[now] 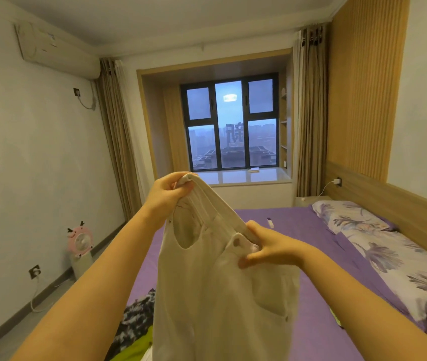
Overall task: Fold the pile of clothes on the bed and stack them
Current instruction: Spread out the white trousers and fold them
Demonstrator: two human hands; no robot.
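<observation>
While the cream trousers (222,295) hang in the air above the near part of the bed (311,256), their waistband is stretched between the two hands and the legs fall straight down toward the bottom of the view. The waistband does not run level: it slopes from far-left and high to near-right and lower. The left hand (170,191) pinches the upper end of it, with the fingers curled over the edge of the cloth. The right hand (269,247) grasps the lower end beside the button, and its thumb lies on the front of the fabric. So the long axis of the garment is vertical, and both hands are at its top; neither one is near the leg ends, which are out of view below.

I judge that the coming move depends on this slope, because the waistband should come level before the legs can be laid one on the other.

Under the trousers, at the near left, a dark patterned garment (137,316) and a bright green garment (135,347) lie on the purple sheet and wait. Farther right, a flowered pillow (347,217) rests against the headboard, and a small white object (270,222) lies on the sheet beyond the right hand.
</observation>
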